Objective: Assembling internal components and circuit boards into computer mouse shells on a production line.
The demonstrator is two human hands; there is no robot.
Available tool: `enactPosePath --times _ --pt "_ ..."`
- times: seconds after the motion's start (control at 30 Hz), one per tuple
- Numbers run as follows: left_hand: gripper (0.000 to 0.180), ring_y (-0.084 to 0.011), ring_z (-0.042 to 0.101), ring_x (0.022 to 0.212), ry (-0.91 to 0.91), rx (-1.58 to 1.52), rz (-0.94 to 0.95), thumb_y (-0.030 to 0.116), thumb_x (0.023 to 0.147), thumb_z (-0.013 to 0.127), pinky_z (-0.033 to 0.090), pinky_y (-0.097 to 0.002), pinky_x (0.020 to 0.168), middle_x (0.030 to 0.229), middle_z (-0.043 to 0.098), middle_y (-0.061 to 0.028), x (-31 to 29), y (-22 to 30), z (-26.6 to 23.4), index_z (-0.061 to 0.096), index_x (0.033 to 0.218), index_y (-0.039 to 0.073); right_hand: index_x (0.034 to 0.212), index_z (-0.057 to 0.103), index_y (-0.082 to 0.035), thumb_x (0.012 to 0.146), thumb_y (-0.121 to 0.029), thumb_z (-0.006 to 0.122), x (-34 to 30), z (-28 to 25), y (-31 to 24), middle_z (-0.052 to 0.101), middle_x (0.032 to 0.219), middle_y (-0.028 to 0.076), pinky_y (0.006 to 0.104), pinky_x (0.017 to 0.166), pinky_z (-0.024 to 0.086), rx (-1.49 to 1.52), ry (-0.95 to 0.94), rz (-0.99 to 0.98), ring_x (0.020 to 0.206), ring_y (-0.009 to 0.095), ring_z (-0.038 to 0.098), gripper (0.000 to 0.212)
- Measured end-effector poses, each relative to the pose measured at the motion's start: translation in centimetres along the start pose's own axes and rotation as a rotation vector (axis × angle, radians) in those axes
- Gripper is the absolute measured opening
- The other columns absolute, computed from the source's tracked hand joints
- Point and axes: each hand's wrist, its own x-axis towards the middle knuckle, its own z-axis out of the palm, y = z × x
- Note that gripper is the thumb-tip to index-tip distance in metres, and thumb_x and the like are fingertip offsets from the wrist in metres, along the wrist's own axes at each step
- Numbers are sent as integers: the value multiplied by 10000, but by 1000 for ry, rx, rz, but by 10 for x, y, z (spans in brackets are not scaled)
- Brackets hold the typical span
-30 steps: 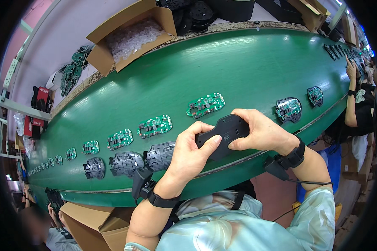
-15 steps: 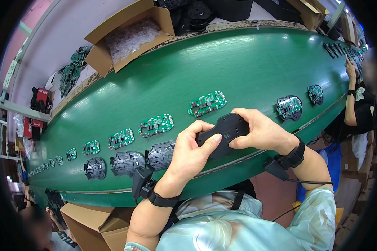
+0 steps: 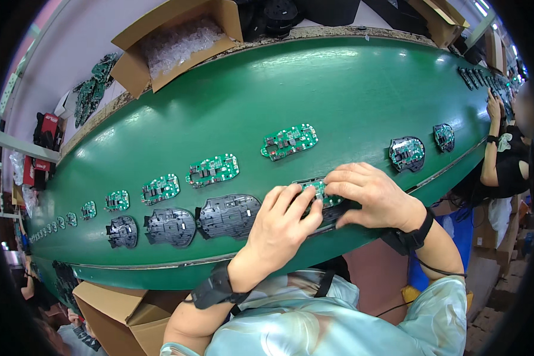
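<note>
Close in front of me on the green surface lies a black plastic shell with a green circuit board [image 3: 315,188] in it, partly covered by my fingers. My left hand [image 3: 283,222] has bent fingers, with their tips on the board's left part. My right hand [image 3: 374,199] grips the right side, fingers over the far edge and thumb at the near edge. Just left of my left hand lies an open black shell [image 3: 228,216], its ribbed inside facing up. Beyond my hands rests a loose green circuit board [image 3: 289,142].
Leftward run another shell [image 3: 170,227] and a row of boards [image 3: 213,170]. To the right lie shells with boards in them [image 3: 407,153]. A cardboard box [image 3: 130,68] of clear plastic pieces stands at the far edge. A co-worker's hand [image 3: 493,105] is at far right.
The black shell, held up with its smooth outside showing, is now down on the surface with a green board showing in it. My fingers have shifted onto it. Items on the surface appear slightly further left.
</note>
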Motion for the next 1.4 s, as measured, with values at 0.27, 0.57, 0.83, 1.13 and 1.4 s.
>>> enactPosePath --times 0.27,0.57,0.83,1.13,1.4 --pt "313 -308 577 1267 -132 -16 -85 66 843 646 418 -491 1111 1345 635 -130 -13 -18 23 702 1151 58 1169 684 -37 701 -215 846 -9 34 25 653 1321 85 440 1033 478 -21 20 66 1245 296 586 527" --pt "275 -333 613 1200 -137 -5 -34 74 826 653 469 -469 1065 1290 654 -160 0 -51 67 700 1093 34 1046 746 -46 729 -106 833 -4 80 80 727 1187 71 419 922 551 -65 242 44 1131 294 651 334" --pt "277 -340 626 1143 -107 24 22 66 797 656 494 -467 1020 1244 663 -173 29 -31 54 695 1067 18 996 746 -26 735 30 805 -6 35 68 730 1160 72 383 891 560 270 258 238 1075 296 643 274" --pt "311 -329 597 1189 -90 -23 -12 74 810 655 501 -454 1015 1321 630 -157 25 -11 61 688 1114 18 916 710 -5 708 63 788 -19 26 62 713 1120 106 402 881 525 197 241 233 1040 312 621 232" --pt "286 -298 607 1180 -104 -100 -37 90 826 656 496 -443 1008 1324 643 -116 33 -14 56 684 1103 24 864 687 -24 666 72 791 -2 4 59 681 1069 91 407 858 500 174 83 296 991 308 580 243"
